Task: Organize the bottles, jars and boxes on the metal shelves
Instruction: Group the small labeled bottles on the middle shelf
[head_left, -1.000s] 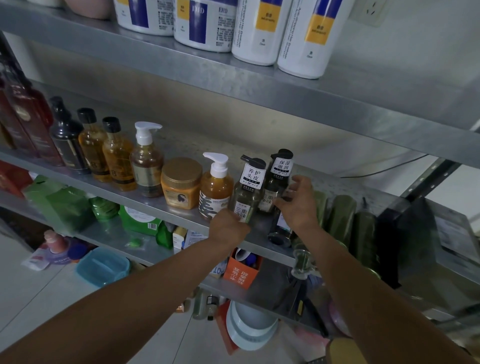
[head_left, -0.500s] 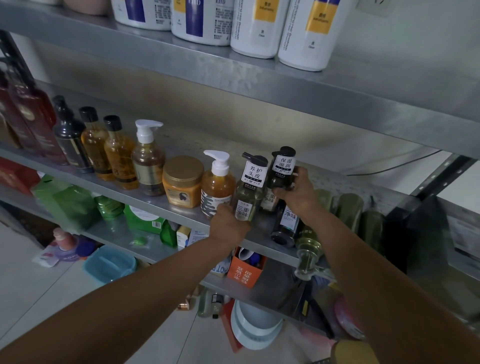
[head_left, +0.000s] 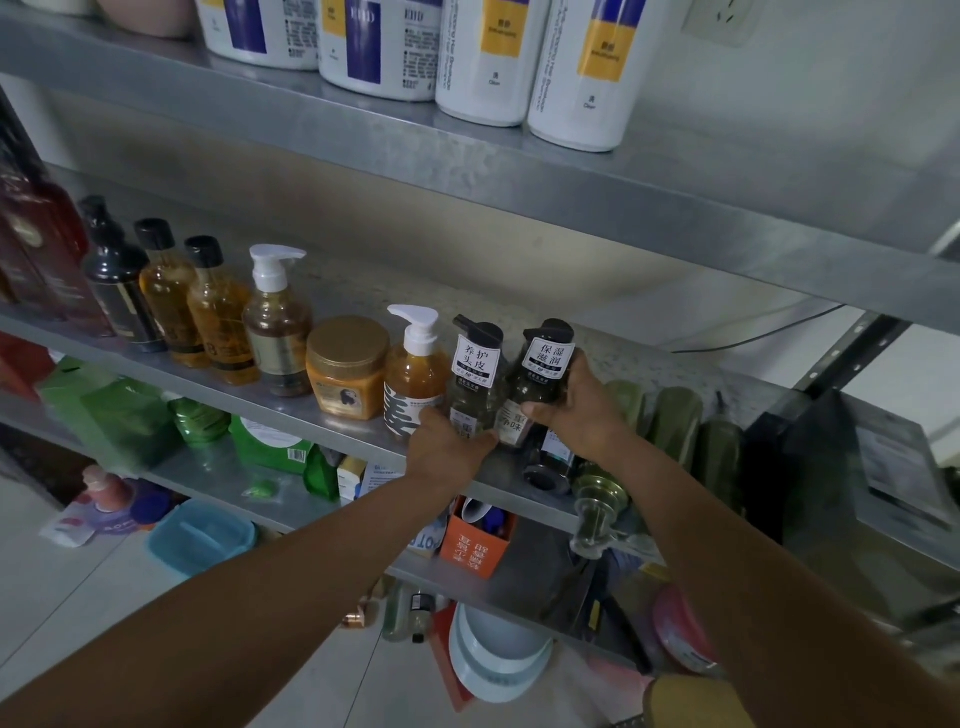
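Two dark green bottles with black pump caps and white tags stand side by side on the middle metal shelf (head_left: 218, 384). My left hand (head_left: 447, 447) grips the base of the left green bottle (head_left: 475, 384). The right green bottle (head_left: 540, 374) is held around its body by my right hand (head_left: 582, 410). Left of them stand an amber pump bottle (head_left: 415, 379), a gold-lidded orange jar (head_left: 347, 366), a clear pump bottle (head_left: 278, 322) and two amber bottles (head_left: 208, 317). Another dark bottle (head_left: 550, 462) lies on its side under my right hand.
Large white tubs (head_left: 587, 73) sit on the top shelf. Green bottles (head_left: 675, 426) lie flat to the right, beside a dark box (head_left: 810, 467). The lower shelf holds green packs (head_left: 124, 421) and an orange box (head_left: 478, 540). A blue tray (head_left: 200, 535) lies on the floor.
My right hand has moved left from the lying bottles and closed around the right green bottle. My left hand has stayed on the left green bottle's base.
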